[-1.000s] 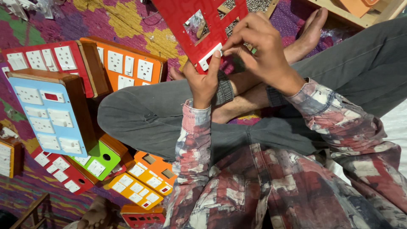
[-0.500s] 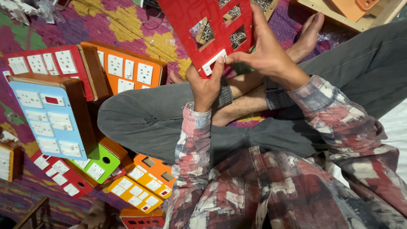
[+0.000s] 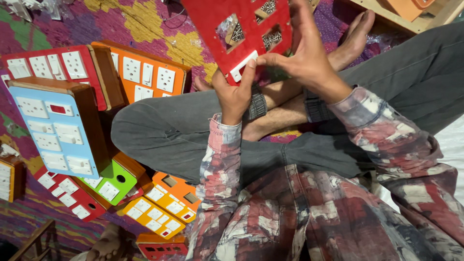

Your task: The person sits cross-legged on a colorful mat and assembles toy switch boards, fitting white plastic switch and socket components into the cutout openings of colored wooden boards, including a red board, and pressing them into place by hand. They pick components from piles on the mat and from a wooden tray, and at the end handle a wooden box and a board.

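- The red panel with cut-out windows was held up above the crossed legs.
- The left hand gripped its lower edge — thumb against a white switch.
- The right hand pinched that switch from beside it.
- Blue board and orange board lay left of the legs.
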`<state>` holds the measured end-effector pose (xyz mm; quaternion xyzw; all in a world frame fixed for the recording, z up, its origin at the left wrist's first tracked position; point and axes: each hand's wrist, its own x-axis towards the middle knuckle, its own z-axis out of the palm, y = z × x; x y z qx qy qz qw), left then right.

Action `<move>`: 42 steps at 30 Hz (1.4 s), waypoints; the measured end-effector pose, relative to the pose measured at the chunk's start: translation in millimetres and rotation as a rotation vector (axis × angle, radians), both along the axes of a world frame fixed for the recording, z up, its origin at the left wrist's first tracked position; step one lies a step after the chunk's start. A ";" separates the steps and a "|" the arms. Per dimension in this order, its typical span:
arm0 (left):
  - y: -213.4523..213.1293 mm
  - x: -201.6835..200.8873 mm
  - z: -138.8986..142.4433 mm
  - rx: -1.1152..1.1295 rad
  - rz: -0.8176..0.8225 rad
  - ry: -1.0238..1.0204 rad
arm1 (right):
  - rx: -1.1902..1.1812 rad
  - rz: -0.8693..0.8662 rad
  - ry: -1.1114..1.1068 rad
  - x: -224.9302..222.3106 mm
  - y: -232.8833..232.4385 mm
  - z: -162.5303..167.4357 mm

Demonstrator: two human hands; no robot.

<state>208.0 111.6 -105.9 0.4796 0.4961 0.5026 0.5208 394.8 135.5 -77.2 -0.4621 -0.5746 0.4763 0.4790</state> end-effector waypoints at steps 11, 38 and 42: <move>-4.0 2.3 -7.8 -0.062 0.091 -0.006 | 0.511 -0.122 -0.696 -16.2 -9.7 24.5; 0.0 -7.5 -4.4 -0.072 0.113 -0.134 | -0.210 -0.024 0.601 4.7 -18.9 9.2; 0.2 -7.5 -4.3 -0.078 0.117 -0.103 | -0.268 -0.004 0.676 4.4 -18.4 11.7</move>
